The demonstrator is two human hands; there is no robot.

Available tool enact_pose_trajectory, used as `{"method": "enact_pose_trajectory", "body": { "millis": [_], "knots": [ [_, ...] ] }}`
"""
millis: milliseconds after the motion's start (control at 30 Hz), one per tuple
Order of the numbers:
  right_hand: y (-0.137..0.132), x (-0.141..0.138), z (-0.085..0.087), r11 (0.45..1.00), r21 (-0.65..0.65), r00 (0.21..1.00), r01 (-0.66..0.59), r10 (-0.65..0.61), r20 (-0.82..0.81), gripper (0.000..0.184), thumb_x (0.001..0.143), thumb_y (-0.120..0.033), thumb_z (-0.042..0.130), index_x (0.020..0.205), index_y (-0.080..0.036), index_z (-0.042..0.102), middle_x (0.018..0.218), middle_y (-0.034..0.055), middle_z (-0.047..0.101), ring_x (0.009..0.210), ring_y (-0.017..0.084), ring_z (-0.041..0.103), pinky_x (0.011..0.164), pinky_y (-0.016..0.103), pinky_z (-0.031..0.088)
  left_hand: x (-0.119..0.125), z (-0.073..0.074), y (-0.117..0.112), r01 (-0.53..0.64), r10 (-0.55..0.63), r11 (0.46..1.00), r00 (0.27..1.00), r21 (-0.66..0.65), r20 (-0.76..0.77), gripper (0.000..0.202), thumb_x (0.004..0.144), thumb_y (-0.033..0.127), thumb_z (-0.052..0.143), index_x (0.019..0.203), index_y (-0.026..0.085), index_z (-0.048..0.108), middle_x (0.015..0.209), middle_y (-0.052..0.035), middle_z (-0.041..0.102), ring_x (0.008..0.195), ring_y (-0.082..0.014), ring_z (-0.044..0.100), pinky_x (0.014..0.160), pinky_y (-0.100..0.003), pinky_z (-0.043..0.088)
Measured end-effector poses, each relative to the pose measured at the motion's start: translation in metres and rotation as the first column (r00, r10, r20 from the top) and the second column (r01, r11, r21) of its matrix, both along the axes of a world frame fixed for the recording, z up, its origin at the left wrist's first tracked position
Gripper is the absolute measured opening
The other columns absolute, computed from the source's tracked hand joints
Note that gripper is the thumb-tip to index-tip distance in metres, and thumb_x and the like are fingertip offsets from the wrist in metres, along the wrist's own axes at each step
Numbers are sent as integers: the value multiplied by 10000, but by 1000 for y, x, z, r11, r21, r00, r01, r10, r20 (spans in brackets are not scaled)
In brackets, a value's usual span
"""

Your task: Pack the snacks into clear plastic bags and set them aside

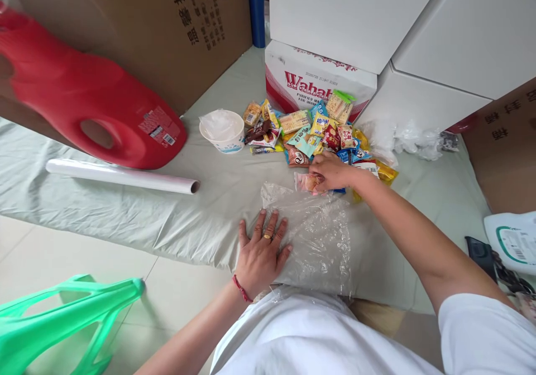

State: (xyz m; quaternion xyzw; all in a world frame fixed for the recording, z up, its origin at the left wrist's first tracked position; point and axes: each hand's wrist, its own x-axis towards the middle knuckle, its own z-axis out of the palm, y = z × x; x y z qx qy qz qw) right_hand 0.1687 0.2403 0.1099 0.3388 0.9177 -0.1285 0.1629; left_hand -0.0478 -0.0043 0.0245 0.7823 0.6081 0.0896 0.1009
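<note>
My left hand (260, 252) lies flat with its fingers spread, partly over the edge of a clear plastic bag (320, 241). The bag is spread out and wrinkled on the cloth in front of my body. Beyond it, my right hand (329, 171) reaches to the near side of a heap of small wrapped snacks (307, 140). Its fingers are closed on a pink snack packet (307, 182), whose right part is hidden under them. Brightly coloured packets touch the hand from behind and on its right.
A white paper cup (228, 143) with plastic inside stands left of the heap. Further left are a white roll (121, 177) and a red jug (92, 90). Cartons (318, 79) line the back. A green stool (71, 319) stands on the floor.
</note>
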Motion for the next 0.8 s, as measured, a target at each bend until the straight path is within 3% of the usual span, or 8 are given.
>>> {"method": "enact_pose_trajectory", "body": {
  "millis": [100,200,333,467,533,633,667,800],
  "knots": [
    [-18,4,1,998,-3,997,64,-64,-53,404,846,-389,764,1155,-155,650,1222,141,639,1066,274,580,877,315,410,0,-1,-1,-11,11,1000,1000,24,16,580,1019,498,408,1559,289,439,1671,-91,311,1561,-374,247,1235,-715,23],
    [-34,12,-6,960,102,965,260,-255,-64,350,951,-352,628,1240,-157,603,1196,158,668,1005,279,632,769,306,434,-1,-1,-1,-7,6,999,1000,50,21,591,1020,496,410,1558,254,442,1678,-125,284,1551,-390,267,1226,-722,24],
    [-42,29,-18,912,128,915,390,-367,-169,399,932,-288,627,1312,-167,613,1200,160,700,1069,312,645,815,344,478,1,-1,1,-6,5,998,1000,57,27,595,1022,499,410,1569,266,420,1674,-114,298,1548,-404,266,1206,-755,8],
    [-58,46,-8,787,135,697,602,-436,-569,436,887,-236,653,1321,-202,638,1245,109,703,1091,295,642,921,403,502,6,0,3,-49,48,998,998,46,29,588,1016,484,433,1570,288,416,1668,-110,312,1546,-413,268,1187,-787,12],
    [-79,46,4,791,102,621,604,-385,-683,419,877,-268,685,1293,-224,660,1211,86,705,1066,281,643,914,409,516,8,1,4,-51,50,998,998,41,23,593,1016,487,431,1573,283,409,1672,-109,297,1550,-412,256,1177,-800,13],
    [-123,32,11,932,15,694,361,-258,-672,355,895,-229,680,1248,-252,688,1140,56,715,1013,247,636,886,377,526,9,1,4,-47,47,998,999,42,11,602,1015,490,435,1574,267,408,1675,-113,287,1552,-414,249,1169,-812,19],
    [-138,25,8,952,31,733,304,-213,-646,383,902,-194,665,1279,-256,678,1154,62,711,1032,250,620,905,383,516,9,1,4,-46,46,998,999,45,8,601,1015,489,439,1571,263,413,1673,-116,292,1550,-418,254,1168,-815,22],
    [-186,5,-24,917,255,869,306,-161,-468,514,946,-122,571,1436,-277,579,1359,106,635,1173,314,529,1001,489,429,8,0,4,-43,43,998,999,48,-5,582,1017,486,439,1553,258,446,1671,-115,297,1547,-422,260,1165,-821,23]
  ]
}}
